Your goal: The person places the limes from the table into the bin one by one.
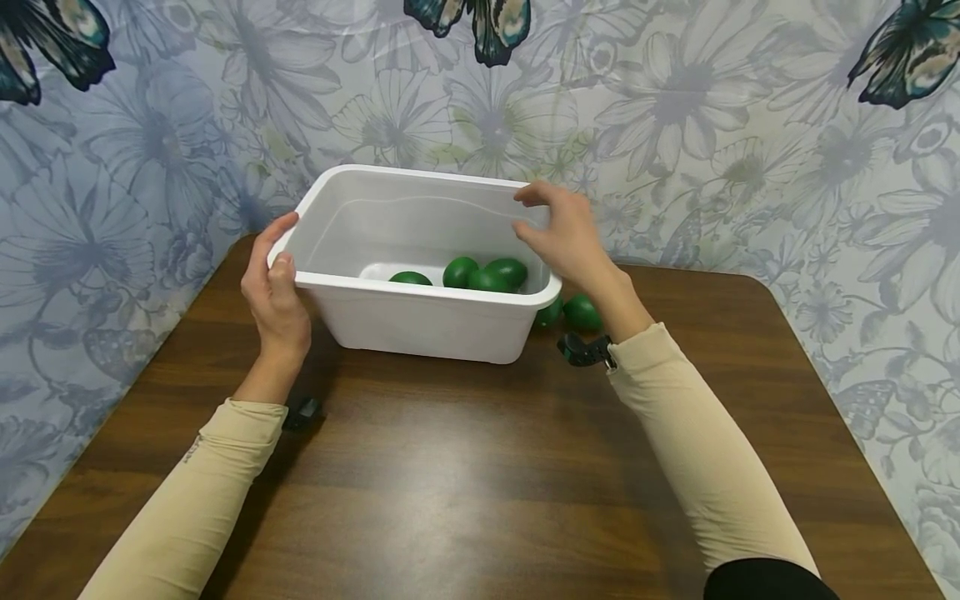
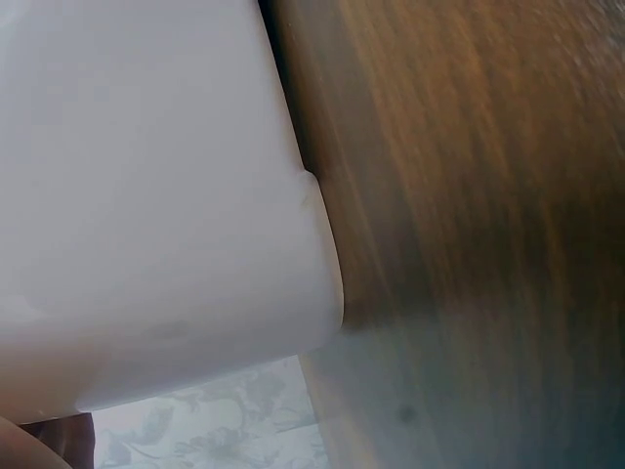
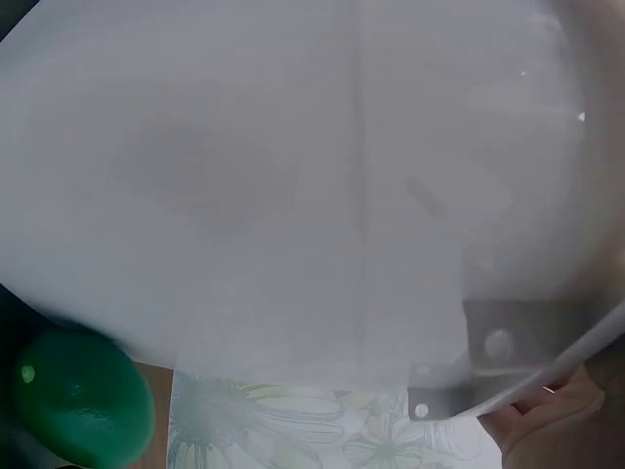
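A white rectangular plastic tub (image 1: pixel 420 321) stands on the table, its side also filling much of the left wrist view. Inside it lie several smooth, glossy green egg-shaped objects (image 1: pixel 459 272). My left hand (image 1: pixel 277 292) holds the tub's left rim near the front corner, the thumb on the front side. At the back right corner, my right hand (image 1: pixel 566 233) grips the rim, thumb and forefinger spread; its fingers (image 3: pixel 547 420) show beyond the rim in the right wrist view. Two more green objects (image 1: pixel 582 313) rest on the table just right of the tub, one partly hidden by it.
The brown wooden table (image 1: pixel 450 467) extends in front of the tub and to both sides. Behind it is a wall with a floral pattern (image 1: pixel 682 92) and butterfly figures (image 1: pixel 491 29). Dark wrist devices (image 1: pixel 585 350) are strapped at both sleeve cuffs.
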The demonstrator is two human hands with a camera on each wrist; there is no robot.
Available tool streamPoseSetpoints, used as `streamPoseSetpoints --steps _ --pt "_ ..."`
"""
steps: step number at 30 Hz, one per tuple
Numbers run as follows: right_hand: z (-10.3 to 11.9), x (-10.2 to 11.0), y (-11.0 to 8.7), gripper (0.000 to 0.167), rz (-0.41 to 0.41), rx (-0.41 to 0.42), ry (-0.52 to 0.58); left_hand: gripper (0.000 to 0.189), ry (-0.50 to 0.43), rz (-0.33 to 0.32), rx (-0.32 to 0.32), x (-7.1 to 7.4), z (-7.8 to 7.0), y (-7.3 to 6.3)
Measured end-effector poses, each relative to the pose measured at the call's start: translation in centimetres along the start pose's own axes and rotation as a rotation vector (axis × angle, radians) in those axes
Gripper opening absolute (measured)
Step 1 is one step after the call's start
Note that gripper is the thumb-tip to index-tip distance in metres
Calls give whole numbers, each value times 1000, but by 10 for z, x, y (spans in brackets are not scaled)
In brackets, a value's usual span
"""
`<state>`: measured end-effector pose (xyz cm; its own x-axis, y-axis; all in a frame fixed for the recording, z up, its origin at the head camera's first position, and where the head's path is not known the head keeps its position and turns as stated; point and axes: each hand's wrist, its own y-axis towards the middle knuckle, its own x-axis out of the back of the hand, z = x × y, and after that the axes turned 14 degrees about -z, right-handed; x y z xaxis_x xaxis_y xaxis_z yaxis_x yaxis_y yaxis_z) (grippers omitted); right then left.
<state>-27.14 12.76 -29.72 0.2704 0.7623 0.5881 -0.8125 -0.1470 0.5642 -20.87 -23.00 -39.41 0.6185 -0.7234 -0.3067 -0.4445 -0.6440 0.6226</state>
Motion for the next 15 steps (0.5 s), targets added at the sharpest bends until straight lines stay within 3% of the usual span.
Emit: streamPoseSetpoints --steps 11,15 --pt "-13 14 -18 30 -191 -21 101 66 -13 -6 -5 -1 0 -1" --pt "-20 20 -25 29 -223 -22 129 66 -11 -6 -2 -1 0 -1"
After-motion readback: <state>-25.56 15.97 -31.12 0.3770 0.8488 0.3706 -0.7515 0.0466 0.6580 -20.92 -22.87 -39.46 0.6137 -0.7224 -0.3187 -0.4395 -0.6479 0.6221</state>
